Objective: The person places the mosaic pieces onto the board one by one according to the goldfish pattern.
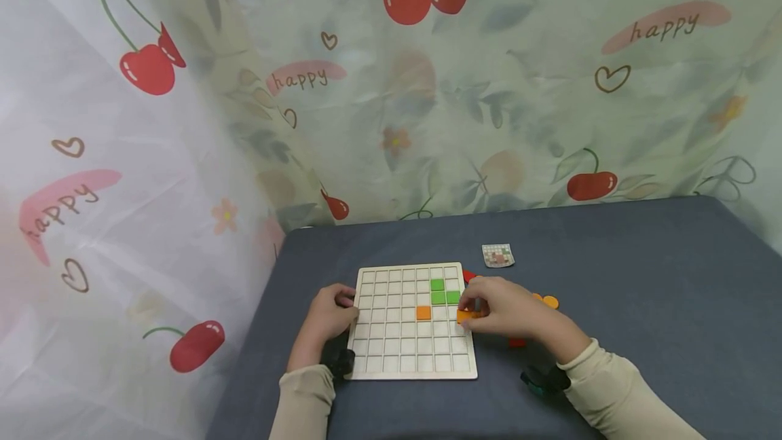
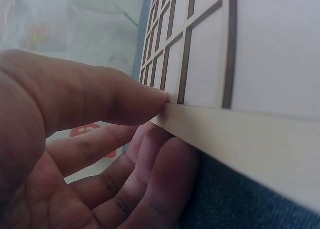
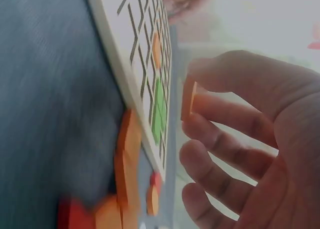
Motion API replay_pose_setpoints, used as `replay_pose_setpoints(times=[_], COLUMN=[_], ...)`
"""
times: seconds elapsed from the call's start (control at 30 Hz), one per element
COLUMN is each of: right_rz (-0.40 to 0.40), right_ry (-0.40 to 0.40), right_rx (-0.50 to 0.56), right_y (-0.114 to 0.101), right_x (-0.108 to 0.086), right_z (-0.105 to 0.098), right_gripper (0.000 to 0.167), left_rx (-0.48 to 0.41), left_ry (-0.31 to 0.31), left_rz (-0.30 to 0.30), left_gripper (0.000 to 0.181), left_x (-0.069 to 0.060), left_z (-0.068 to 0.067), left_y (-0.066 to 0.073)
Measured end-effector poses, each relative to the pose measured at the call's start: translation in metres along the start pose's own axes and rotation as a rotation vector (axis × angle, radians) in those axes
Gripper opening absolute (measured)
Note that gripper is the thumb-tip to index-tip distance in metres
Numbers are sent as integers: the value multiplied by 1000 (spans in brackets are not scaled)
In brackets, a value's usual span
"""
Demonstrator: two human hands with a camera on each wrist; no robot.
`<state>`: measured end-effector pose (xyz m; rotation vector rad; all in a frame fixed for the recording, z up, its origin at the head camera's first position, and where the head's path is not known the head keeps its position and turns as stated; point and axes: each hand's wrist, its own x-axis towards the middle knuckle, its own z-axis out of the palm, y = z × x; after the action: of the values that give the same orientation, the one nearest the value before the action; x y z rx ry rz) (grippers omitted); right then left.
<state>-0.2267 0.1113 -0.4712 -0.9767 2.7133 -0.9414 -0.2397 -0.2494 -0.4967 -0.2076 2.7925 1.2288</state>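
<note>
A grey-blue table [image 1: 629, 257] bears board [image 1: 391, 346], card [image 1: 497, 256], pieces [image 1: 550, 302].

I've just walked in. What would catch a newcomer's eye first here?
Probably the pale gridded board on the dark table, where green squares and an orange square stand out. Near its right edge the right hand pinches an orange piece, while the left hand holds the opposite edge. Behind rises a backdrop bright with red cherries.

I see a pale, square-celled board [image 1: 392, 327] lying flat on the desk [image 1: 647, 284], left fingers [image 2: 172, 174] gripping its nine-o'clock edge. Three green tiles [image 1: 438, 298] fill cells toward one o'clock; an orange tile [image 1: 423, 313] sits just off centre. A second orange tile [image 3: 187, 99], pinched by right fingers [image 3: 207, 131], hovers at the three-o'clock edge.
</note>
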Motion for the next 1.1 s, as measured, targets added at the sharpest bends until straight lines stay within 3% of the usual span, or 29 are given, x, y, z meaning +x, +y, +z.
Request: replay_pose_setpoints(times=[0.3,0.47,1.1], right_rz=[-33,-43,-18], right_ry=[-35,-32,-59], right_rx=[8,-39,-76], right_y=[-20,-25,-32], right_x=[32,42,50], right_z=[30,41,52], right_gripper=[14,14,14], left_rx=[-9,-12,-11], left_ry=[-13,-15,-8], left_rz=[6,2,8], left_gripper=[40,40,40], left_x=[-2,-2,-4], left_z=[-1,-2,-3], left_y=[-2,0,5])
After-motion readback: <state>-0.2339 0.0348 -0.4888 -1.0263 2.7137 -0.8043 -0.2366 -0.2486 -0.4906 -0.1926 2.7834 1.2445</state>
